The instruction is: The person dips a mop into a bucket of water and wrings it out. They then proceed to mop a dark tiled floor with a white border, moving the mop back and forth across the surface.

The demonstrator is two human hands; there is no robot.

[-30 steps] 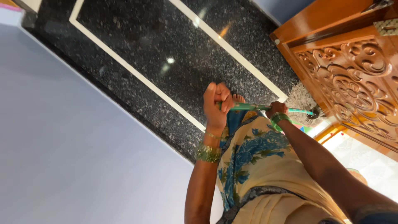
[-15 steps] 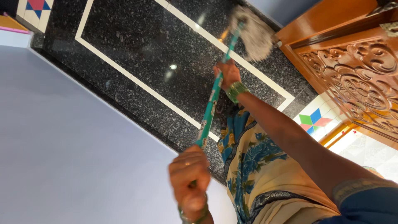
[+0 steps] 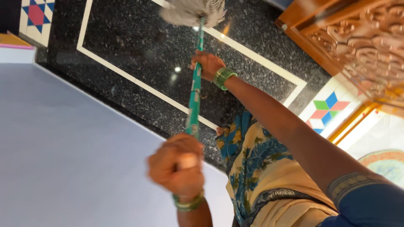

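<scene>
The left hand [image 3: 179, 166] is fisted round the near end of a green mop handle [image 3: 194, 94], and the right hand [image 3: 207, 64] grips the same handle farther along. The grey mop head [image 3: 191, 10] rests on the black speckled floor [image 3: 139, 46], inside its white inlaid border [image 3: 126, 75], near a carved wooden door [image 3: 362, 46].

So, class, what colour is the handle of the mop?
Teal green, seen in the head view: the mop handle runs between both hands.

Left hand [image 3: 179, 168], lower centre: green-gold bangles at wrist. Right hand [image 3: 208, 65], upper centre: wide green bangles. Blue sleeve [image 3: 370, 206] with patterned gold band, lower right. Cream garment [image 3: 261, 176] with blue floral print, bottom centre.
</scene>
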